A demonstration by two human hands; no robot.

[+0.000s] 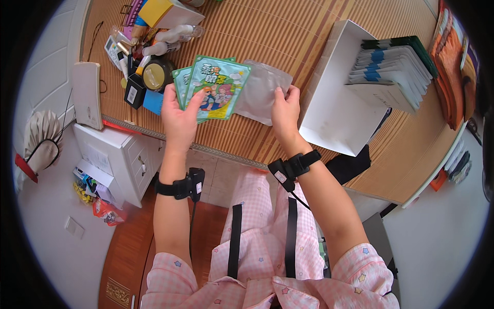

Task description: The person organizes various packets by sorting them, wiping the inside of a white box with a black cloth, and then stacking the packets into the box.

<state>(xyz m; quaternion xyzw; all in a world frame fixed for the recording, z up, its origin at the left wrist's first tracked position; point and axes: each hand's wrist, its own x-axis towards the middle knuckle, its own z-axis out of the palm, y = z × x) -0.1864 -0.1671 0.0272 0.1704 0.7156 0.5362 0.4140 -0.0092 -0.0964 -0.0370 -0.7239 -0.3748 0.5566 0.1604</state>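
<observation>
My left hand point(180, 114) pinches several flat green-edged sachets point(220, 87) printed with cartoon figures and writing, fanned over one another. Its thumb lies across the front sachet. Between thumb and fingers, my right hand point(286, 112) grips the right edge of a plain silvery-white pouch point(264, 90) with rounded corners. That pouch's left side is hidden behind the sachets. Both hands are above the near edge of a table point(278, 31) covered with a bamboo-strip mat. Just right of my right hand stands an open white box point(328, 112) holding nothing in its near part.
A row of upright white packets point(389, 69) stands at the box's right side. Bottles point(170, 40), a round jar point(157, 75) and a black box point(135, 91) crowd the table's left. Folded orange cloth point(449, 77) lies at the far right. A white cabinet point(127, 154) stands below left.
</observation>
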